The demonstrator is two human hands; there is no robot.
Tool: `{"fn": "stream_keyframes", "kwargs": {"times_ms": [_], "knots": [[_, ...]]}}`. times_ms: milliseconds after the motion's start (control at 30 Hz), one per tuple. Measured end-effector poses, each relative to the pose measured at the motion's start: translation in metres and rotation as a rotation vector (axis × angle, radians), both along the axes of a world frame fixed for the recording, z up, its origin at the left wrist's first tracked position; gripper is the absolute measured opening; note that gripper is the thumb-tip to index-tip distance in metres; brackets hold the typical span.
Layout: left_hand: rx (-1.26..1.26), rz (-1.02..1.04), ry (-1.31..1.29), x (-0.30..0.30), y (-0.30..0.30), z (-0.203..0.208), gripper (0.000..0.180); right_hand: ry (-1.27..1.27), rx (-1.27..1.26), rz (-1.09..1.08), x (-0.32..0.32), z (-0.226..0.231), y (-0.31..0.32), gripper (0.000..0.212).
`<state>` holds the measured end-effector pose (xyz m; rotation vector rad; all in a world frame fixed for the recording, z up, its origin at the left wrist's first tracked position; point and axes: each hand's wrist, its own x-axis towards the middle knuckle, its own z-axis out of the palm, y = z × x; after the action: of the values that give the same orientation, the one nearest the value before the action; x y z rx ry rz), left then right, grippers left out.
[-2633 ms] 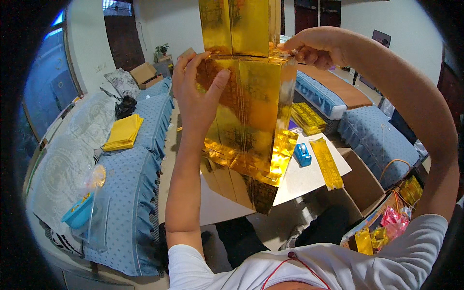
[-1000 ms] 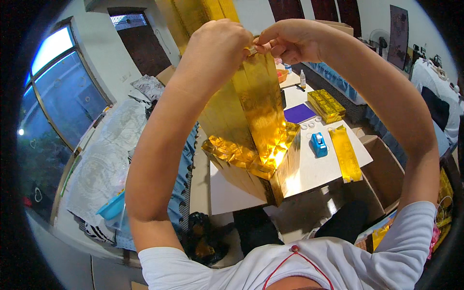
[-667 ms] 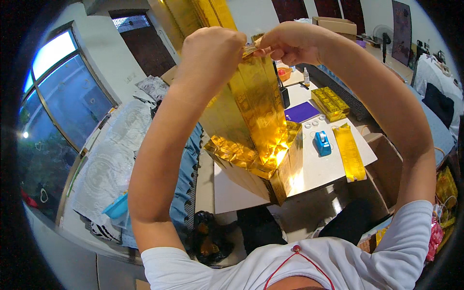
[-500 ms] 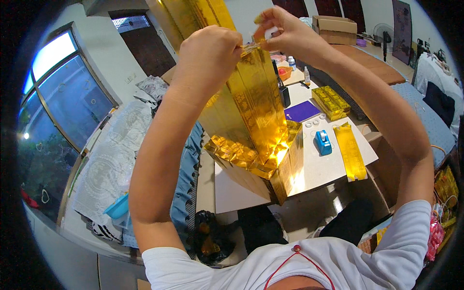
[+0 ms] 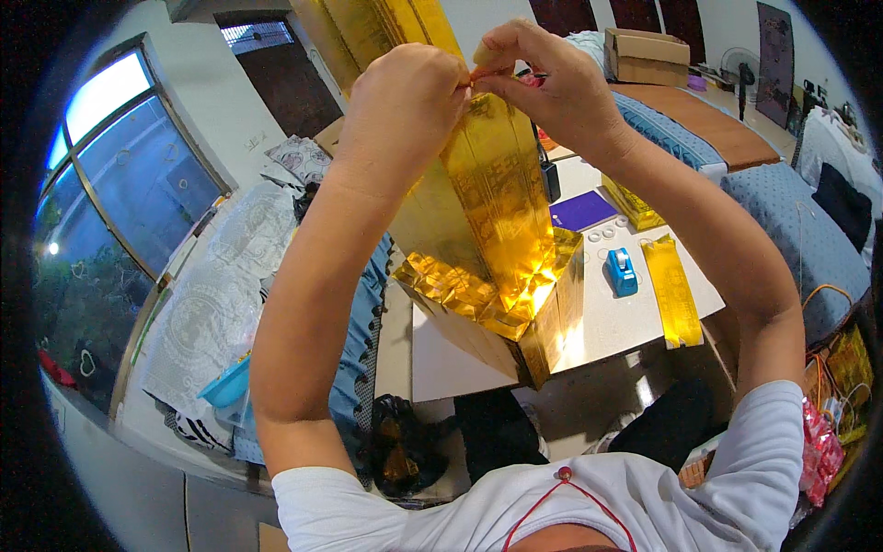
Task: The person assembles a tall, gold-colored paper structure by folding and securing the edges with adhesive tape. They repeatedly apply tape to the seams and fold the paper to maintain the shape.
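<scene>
A tall gold foil column (image 5: 501,184) with embossed patterns rises from a gold foil base (image 5: 451,290) with folded, crinkled edges, at the near side of the white table (image 5: 602,327). Both my hands are raised at the column's upper part. My left hand (image 5: 405,110) is closed, thumb and finger pinched, its knuckles hiding some of the foil. My right hand (image 5: 552,83) pinches right beside it, and the fingertips of both nearly meet. Whatever lies between the fingers is too small to make out.
On the table are a blue tape dispenser (image 5: 622,273), a flat gold strip (image 5: 673,293), a purple booklet (image 5: 582,212), several small white rings (image 5: 607,233) and a gold block (image 5: 635,204). A black plastic bag (image 5: 400,451) is on the floor to the left.
My right hand has moved left and closed in toward my left hand. The short clear strip that showed between the fingers is no longer visible. My view has shifted slightly.
</scene>
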<state>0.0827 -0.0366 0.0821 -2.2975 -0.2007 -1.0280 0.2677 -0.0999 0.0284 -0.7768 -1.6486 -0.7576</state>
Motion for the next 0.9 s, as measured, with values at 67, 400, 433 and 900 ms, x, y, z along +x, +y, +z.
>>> {"fn": "stream_keyframes", "kwargs": {"times_ms": [67, 400, 433, 900], "knots": [[0.0, -0.004, 0.018, 0.0, 0.003, -0.001, 0.015, 0.009, -0.038, -0.016, -0.001, -0.001, -0.003, 0.029], [-0.063, 0.033, 0.128, -0.003, -0.002, 0.009, 0.026, -0.066, 0.09, -0.031, 0.005, -0.004, 0.008, 0.024], [-0.056, 0.031, 0.119, -0.002, -0.004, 0.007, 0.028, -0.074, 0.091, -0.065, 0.006, -0.005, 0.007, 0.024], [0.238, -0.109, -0.257, -0.028, 0.011, -0.001, 0.069, -0.155, 0.047, -0.25, 0.006, -0.005, 0.008, 0.024]]}}
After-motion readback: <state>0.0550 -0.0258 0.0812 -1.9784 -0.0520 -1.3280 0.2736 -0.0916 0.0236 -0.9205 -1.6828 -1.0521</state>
